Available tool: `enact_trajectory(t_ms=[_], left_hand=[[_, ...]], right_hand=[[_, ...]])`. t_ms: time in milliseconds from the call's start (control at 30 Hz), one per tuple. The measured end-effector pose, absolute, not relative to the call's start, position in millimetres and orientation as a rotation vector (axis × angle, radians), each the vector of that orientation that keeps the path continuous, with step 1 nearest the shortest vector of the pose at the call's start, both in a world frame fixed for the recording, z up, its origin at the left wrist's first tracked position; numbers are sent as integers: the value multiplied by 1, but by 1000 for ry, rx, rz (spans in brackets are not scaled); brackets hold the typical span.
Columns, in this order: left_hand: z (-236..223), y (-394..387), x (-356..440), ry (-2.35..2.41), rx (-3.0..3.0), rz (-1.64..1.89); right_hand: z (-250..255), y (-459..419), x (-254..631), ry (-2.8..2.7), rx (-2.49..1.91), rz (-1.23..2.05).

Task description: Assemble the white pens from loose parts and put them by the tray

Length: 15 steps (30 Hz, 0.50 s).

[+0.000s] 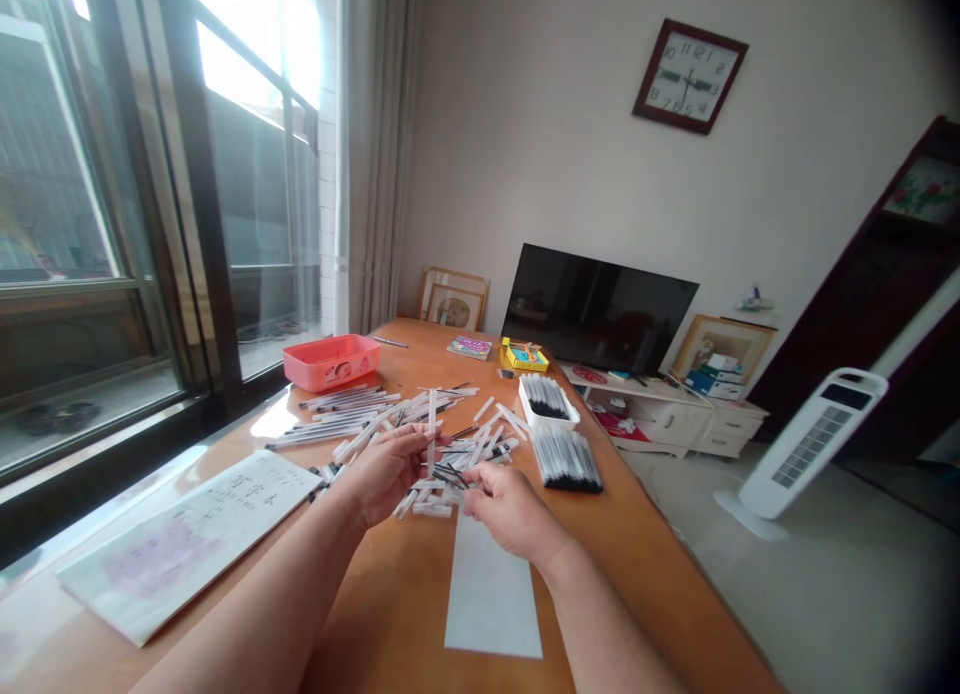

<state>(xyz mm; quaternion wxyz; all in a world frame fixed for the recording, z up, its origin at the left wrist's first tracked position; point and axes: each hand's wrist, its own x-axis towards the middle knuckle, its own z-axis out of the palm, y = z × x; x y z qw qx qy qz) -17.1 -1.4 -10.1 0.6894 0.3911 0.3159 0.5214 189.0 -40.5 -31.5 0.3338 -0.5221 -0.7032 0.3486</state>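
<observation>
Pale tube upright in my left grip, thin dark sticks in my right, almost meeting.
My left hand (397, 464) pinches the pale tube (432, 414) between thumb and fingers; my right hand (504, 506), just beside it and nearer me, has its fingertips closed on the dark sticks (448, 471), how many I cannot tell. I judge this handling wants a light, steady pinch on the tube and a hold close to the sticks' ends, so they don't splay. I'd work clear of the loose tubes (491, 442) strewn on the surface (390, 614) just past both grips. White paper (491, 599) lies below my right grip; a bundle of pens (566, 456) sits beyond it, rightward.
</observation>
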Motion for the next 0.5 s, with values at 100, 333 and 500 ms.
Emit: enact_trajectory(t_ms=[100, 333, 500], left_hand=[[-9, -5, -16, 714, 897, 1172], [-7, -14, -13, 693, 1059, 977], [-7, -26, -1, 697, 1216, 723]], right_hand=[[-33, -38, 196, -1822, -1369, 930], [-6, -36, 219, -1351, -1109, 929], [8, -40, 223, -963, -897, 1033]])
